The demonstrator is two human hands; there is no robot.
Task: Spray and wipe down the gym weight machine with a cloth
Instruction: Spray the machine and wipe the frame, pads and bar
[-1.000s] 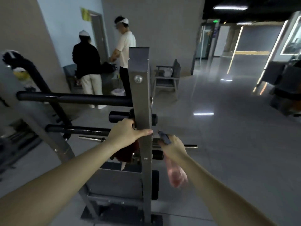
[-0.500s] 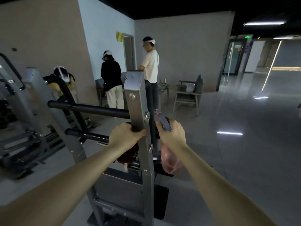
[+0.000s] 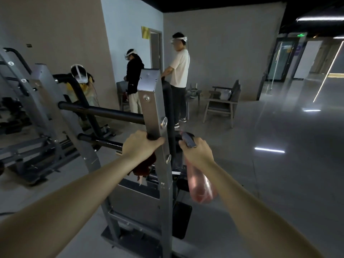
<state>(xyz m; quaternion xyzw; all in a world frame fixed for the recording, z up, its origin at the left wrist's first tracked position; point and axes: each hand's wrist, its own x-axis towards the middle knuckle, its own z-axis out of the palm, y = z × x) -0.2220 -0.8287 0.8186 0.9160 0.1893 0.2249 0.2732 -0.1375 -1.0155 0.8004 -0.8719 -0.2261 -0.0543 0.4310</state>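
The grey weight machine's upright post (image 3: 151, 108) rises in the middle of the view, with black bars (image 3: 104, 111) reaching out to the left. My left hand (image 3: 138, 146) is wrapped round the post's left side and presses a dark red cloth (image 3: 144, 167) against it; the cloth hangs below my palm. Just right of the post, my right hand (image 3: 198, 152) grips a pink spray bottle (image 3: 200, 185) by its dark trigger head (image 3: 189, 139), nozzle pointing up and away along the post. The bottle body hangs below my wrist.
More grey machine frames (image 3: 37, 112) stand at the left. Three people with headsets (image 3: 179, 77) are behind the machine near a doorway. A chair (image 3: 222, 103) sits at the back right. Shiny open floor (image 3: 279, 164) stretches to the right.
The view has tilted up and shifted, so the post and people sit lower and further right. My right hand with the bottle rose beside the post. My left hand stays on the post with the cloth.
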